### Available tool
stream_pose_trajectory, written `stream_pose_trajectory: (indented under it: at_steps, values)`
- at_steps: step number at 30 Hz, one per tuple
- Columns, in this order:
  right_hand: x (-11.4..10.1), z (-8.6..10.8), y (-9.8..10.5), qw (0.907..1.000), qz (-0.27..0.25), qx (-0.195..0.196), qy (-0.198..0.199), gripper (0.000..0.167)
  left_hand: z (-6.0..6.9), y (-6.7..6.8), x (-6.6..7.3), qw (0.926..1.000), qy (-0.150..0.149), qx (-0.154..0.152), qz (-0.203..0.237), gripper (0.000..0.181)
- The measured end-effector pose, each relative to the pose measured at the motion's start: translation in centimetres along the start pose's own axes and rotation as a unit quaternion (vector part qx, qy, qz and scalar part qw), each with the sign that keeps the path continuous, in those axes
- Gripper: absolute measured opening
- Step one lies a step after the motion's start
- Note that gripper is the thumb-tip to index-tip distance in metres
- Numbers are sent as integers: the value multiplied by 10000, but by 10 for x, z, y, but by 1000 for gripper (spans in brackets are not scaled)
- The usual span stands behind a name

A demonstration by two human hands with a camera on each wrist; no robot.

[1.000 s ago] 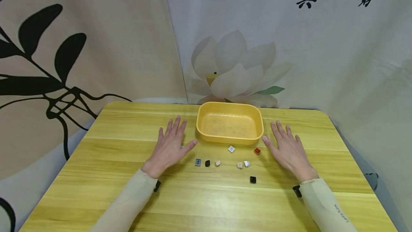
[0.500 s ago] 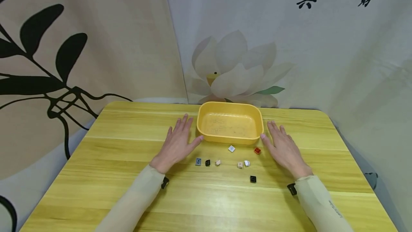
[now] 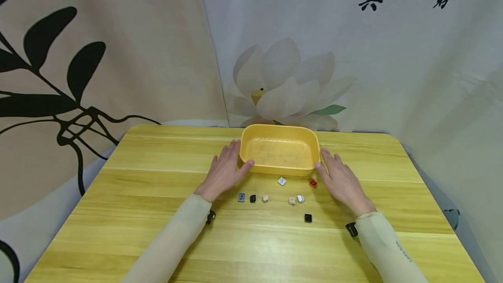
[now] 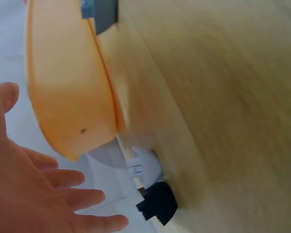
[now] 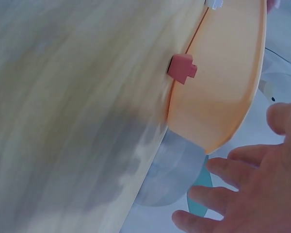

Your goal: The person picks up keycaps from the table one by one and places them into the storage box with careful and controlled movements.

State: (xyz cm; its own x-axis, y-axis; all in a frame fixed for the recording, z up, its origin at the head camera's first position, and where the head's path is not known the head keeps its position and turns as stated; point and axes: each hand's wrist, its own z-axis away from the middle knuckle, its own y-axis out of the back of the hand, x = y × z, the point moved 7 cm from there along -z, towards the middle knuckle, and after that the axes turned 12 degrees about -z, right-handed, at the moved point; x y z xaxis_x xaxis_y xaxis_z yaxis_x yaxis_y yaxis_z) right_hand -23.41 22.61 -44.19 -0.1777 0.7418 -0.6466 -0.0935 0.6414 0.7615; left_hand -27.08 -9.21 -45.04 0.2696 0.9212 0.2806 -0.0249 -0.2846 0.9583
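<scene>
A yellow plastic basin (image 3: 280, 170) sits near the table's far edge, between the two hands. My left hand (image 3: 224, 174) is at its left side, fingers extended and thumb overlapping the front left corner; contact cannot be told. On the opposite side is my right hand (image 3: 342, 183), fingers also straight, thumb by the front right corner. Neither hand holds anything. Just in front of the basin lie a white toy brick (image 3: 282, 181) and a red brick (image 3: 313, 183). In the right wrist view the red brick (image 5: 182, 68) appears close before the basin's wall (image 5: 218, 77).
Nearer on the wooden table (image 3: 251, 252) lie a blue-grey brick (image 3: 241, 197), a black brick (image 3: 253, 198), a pale brick (image 3: 265, 198), a pinkish brick (image 3: 292, 201), another white piece (image 3: 300, 199) and a second black brick (image 3: 308, 218). A printed curtain (image 3: 157, 56) hangs behind.
Both hands have moved inward toward the basin's sides, the left one farther to the right. A small light piece beside the left hand has gone out of sight. The basin stays about where it was.
</scene>
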Motion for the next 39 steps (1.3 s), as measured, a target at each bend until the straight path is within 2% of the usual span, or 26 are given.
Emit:
stream_pose_trajectory:
  at_steps: [9, 18, 24, 32, 39]
  values:
    - [0, 7, 5, 9999, 103, 52, 10, 71, -10, -11, -2, 9999, -47, -108, 2, 86]
    - [-2, 13, 12, 9995, 269, 161, 56, 73, -5, -9, 1, 9998, -116, -56, -132, 88]
    - [-3, 22, 11, 9990, 424, 62, 129, 70, -2, -5, 3, 9996, -108, -69, -265, 92]
    - [-9, 34, 4, 9918, 1153, 1, 546, 60, -8, 2, 8, 9995, -173, 33, -267, 94]
    - [-18, 38, -6, 9869, 1308, 14, 940, 47, -14, 1, 10, 9993, -184, -22, -332, 96]
